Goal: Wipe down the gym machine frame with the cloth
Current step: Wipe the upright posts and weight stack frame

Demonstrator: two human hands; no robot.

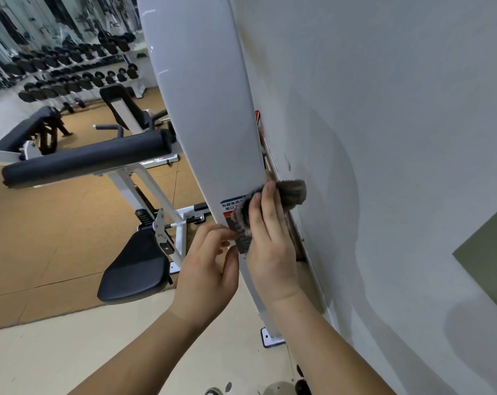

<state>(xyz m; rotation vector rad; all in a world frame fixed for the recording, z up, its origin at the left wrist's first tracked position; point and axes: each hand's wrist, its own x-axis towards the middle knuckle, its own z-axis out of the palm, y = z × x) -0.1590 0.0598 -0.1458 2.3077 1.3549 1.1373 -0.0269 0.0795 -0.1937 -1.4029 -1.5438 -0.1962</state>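
The right hand is pressing the grey cloth with straight fingers against the white machine frame, over its label, beside the wall. The left hand is touching the frame's edge, its fingers loosely bent and gripping nothing.

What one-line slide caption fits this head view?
Right hand presses a grey cloth on the white machine frame; left hand touches its edge.
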